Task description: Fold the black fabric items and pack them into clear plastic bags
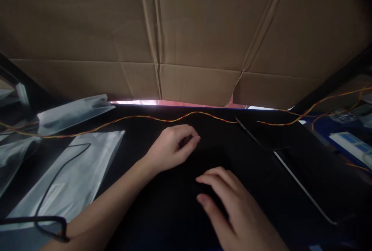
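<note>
My left hand (173, 146) rests on the black work surface (162, 212) with its fingers curled in and pinched; whatever is between them is too dark and small to make out. My right hand (232, 204) lies lower and to the right, fingers stretched out and slightly apart, flat on a dark, barely visible object on the surface. A thin red-and-yellow twisted wire (174, 118) runs across the table just beyond both hands.
A brown cardboard wall (186, 38) closes off the back. Silver anti-static bags (78, 169) lie at the left, with a black cable (55, 173) looped over one. A dark flat panel with a metal edge (302, 189) lies at the right. Blue-and-white items (348, 142) sit far right.
</note>
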Demonstrator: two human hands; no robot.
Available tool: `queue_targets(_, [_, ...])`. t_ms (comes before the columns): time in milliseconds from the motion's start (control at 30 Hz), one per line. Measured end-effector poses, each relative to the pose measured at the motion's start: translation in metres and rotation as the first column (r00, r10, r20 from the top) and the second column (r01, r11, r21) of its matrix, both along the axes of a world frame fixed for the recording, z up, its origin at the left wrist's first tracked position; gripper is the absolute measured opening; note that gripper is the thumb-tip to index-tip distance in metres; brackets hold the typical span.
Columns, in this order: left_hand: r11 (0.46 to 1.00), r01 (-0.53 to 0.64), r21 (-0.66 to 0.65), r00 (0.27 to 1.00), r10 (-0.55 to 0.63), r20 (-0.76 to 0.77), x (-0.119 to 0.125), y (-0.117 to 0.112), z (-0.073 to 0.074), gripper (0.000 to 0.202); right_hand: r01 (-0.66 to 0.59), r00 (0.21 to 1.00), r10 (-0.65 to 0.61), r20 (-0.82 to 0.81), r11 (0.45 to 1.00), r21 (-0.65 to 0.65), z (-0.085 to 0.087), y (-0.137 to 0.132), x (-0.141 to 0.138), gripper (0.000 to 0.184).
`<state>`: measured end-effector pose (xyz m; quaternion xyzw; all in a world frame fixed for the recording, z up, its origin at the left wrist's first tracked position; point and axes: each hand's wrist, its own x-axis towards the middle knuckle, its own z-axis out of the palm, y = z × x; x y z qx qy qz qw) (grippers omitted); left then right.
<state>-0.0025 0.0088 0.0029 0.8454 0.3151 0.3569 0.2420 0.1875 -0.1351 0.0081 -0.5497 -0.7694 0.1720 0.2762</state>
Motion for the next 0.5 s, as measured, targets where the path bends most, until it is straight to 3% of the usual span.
queue_targets(67, [0.996, 0.088, 0.007, 0.995, -0.088, -0.037, 0.001, -0.003, 0.003, 0.021, 0.062, 0.992, -0.062, -0.109, 0.998, -0.006, 0.012, 0.000, 0.021, 0.022])
queue_targets(167, [0.947, 0.319, 0.034, 0.937, -0.309, -0.162, 0.005, -0.010, 0.004, 0.023, 0.206, 0.963, -0.177, -0.202, 0.970, 0.129, 0.034, 0.011, 0.046, 0.016])
queue_targets(267, [0.896, 0.440, 0.058, 0.855, -0.399, -0.333, 0.013, -0.016, -0.002, 0.029, 0.182, 0.963, -0.130, -0.235, 0.959, 0.218, 0.044, 0.044, 0.051, 0.013])
queue_targets(333, [0.897, 0.438, 0.061, 0.833, -0.379, -0.404, 0.016, -0.019, -0.008, 0.035, 0.042, 0.978, -0.003, -0.208, 0.982, 0.186, 0.037, 0.073, 0.046, 0.016])
queue_targets(433, [0.915, 0.395, 0.088, 0.842, -0.322, -0.432, 0.016, -0.016, -0.012, 0.036, -0.184, 0.973, 0.194, -0.126, 0.979, 0.086, 0.009, 0.111, 0.037, 0.016])
queue_targets(500, [0.920, 0.374, 0.120, 0.852, -0.290, -0.436, 0.013, -0.011, -0.010, 0.036, -0.220, 0.966, 0.226, -0.123, 0.974, 0.061, -0.013, 0.125, 0.035, 0.017])
